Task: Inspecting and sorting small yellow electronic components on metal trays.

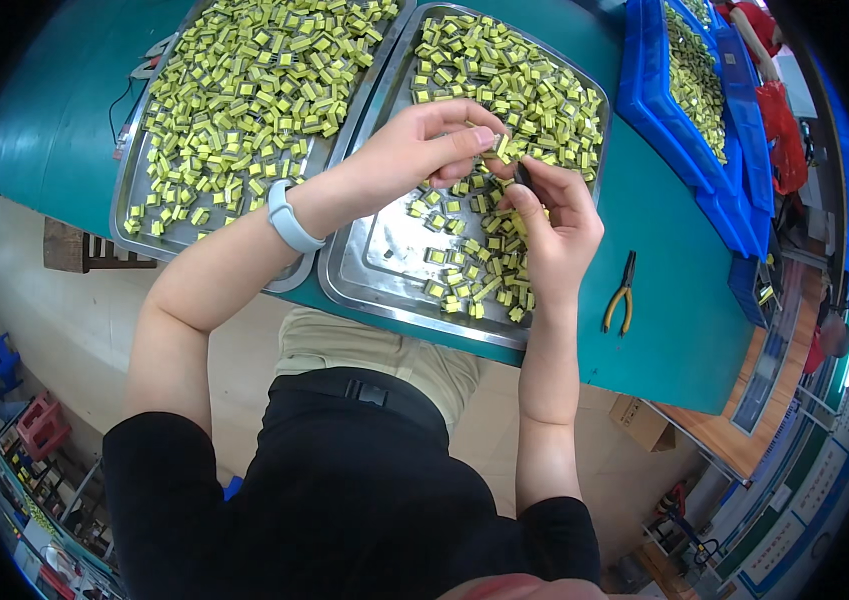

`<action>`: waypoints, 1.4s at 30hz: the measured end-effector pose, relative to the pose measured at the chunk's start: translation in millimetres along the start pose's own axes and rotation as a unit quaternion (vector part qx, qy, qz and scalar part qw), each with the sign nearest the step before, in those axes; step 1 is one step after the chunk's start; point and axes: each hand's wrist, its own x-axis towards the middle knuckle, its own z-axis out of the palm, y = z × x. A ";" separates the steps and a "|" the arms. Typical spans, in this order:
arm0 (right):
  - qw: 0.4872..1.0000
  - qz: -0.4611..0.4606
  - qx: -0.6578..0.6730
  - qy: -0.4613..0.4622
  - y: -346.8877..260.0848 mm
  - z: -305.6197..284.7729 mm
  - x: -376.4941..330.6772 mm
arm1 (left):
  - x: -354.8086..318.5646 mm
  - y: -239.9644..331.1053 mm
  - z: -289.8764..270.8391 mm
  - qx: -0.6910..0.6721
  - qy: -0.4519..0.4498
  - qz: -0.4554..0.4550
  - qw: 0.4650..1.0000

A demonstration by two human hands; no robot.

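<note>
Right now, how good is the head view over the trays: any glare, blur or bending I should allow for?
Head view: sharp at the centre, both hands (left hand, right hand) crisp; glare patches on the bare metal of the right tray; fisheye curves the green table edge and the left tray; dark vignette rings the picture; the floor clutter near the rim is stretched.

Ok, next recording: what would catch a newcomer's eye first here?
Two metal trays heaped with small yellow parts on the green table: the left tray nearly full, the right tray half bare near the person. Over the right tray, the left hand and right hand meet, pinching one yellow part between them. Yellow-handled pliers lie right of that tray, and blue bins hold more parts at the far right.
</note>
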 end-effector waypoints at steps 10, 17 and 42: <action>0.996 -0.034 -0.081 -0.003 -2.5 2.0 -0.9 | -1.7 1.3 2.4 0.020 -0.027 -0.031 0.999; 0.990 -0.046 -0.135 -0.002 -2.4 3.8 -0.3 | -0.3 -4.3 0.5 -0.011 0.005 -0.058 0.998; 0.860 -0.135 -0.468 -0.154 -1.3 8.0 -4.8 | 1.2 1.7 -11.7 -0.223 0.043 -0.122 0.966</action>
